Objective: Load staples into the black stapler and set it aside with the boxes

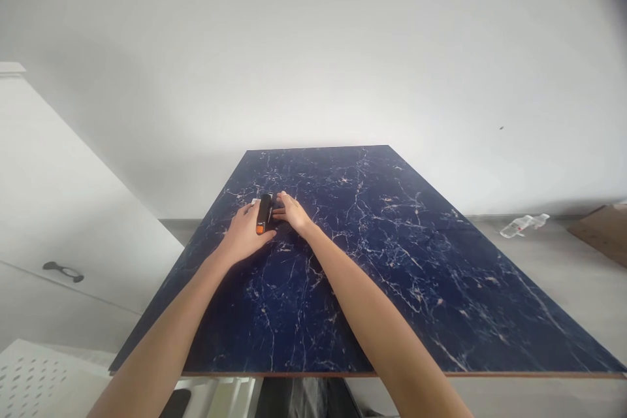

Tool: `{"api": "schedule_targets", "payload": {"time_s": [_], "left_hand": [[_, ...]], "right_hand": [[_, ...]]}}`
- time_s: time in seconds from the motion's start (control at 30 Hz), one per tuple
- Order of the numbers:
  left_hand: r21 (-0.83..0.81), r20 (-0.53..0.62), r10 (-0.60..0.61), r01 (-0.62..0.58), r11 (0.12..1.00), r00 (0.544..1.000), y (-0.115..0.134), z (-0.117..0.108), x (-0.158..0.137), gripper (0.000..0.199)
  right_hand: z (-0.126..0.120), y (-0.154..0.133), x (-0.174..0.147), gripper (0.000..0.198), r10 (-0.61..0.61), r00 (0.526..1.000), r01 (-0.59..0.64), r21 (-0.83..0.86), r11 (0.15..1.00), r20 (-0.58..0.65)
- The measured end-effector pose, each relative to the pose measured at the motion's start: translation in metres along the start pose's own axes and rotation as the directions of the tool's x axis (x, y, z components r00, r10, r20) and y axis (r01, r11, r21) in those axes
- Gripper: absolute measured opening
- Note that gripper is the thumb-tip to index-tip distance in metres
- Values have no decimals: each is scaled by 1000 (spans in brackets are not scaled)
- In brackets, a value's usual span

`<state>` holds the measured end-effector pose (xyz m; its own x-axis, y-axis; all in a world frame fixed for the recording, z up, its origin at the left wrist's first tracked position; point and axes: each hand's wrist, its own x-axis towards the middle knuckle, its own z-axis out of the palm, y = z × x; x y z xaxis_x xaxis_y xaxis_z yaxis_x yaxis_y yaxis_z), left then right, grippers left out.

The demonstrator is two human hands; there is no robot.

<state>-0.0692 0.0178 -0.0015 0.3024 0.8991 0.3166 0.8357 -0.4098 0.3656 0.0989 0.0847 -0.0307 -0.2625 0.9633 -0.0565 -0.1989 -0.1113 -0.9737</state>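
Observation:
A small black oblong object with an orange end [264, 212] is over the dark blue marbled table [372, 261], left of its middle. Its exact kind is too small to tell. My left hand [242, 234] is around its left side, the fingers along it and the thumb reaching past the orange end. Just to the right of it is my right hand [294, 214], its fingers apart and pointing at the object. Whether those fingertips touch it I cannot tell. A small white bit [255, 201] shows by the left fingertips.
The table's far edge is close to a white wall [313, 46]. On the left is a white cabinet [73, 209] with a dark handle [63, 271]. Clear plastic packaging [523, 226] and a cardboard box [602, 232] lie on the floor at right.

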Motion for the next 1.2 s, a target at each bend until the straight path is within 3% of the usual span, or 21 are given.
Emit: {"api": "schedule_targets", "payload": {"time_s": [0.13,0.3,0.4,0.53,0.77,1.2], "left_hand": [[165,-96,19,-3,986,995,12,17,-1,74],[339,-203,218,-141,930,955,22,19,-1,55],[414,-214,361,-251,875,908,24,15,-3,50],[490,-189,457,-320,811,869,25,11,-4,49],[507,-131,490,-367,780,862,23,10,-2,54],[494,-148,467,-344,799,872,17,14,-1,51]], "right_hand": [[-1,-5,-1,49,72,995,-57,203,977,-65],[-7,-7,-1,47,154,987,-114,448,887,-54],[-12,-6,2,49,194,979,-137,521,843,-56],[-16,-6,4,48,194,979,-124,556,822,-68],[-19,-7,3,46,171,983,-101,591,800,-63],[-21,-3,7,41,165,984,-89,604,792,-71]]}}
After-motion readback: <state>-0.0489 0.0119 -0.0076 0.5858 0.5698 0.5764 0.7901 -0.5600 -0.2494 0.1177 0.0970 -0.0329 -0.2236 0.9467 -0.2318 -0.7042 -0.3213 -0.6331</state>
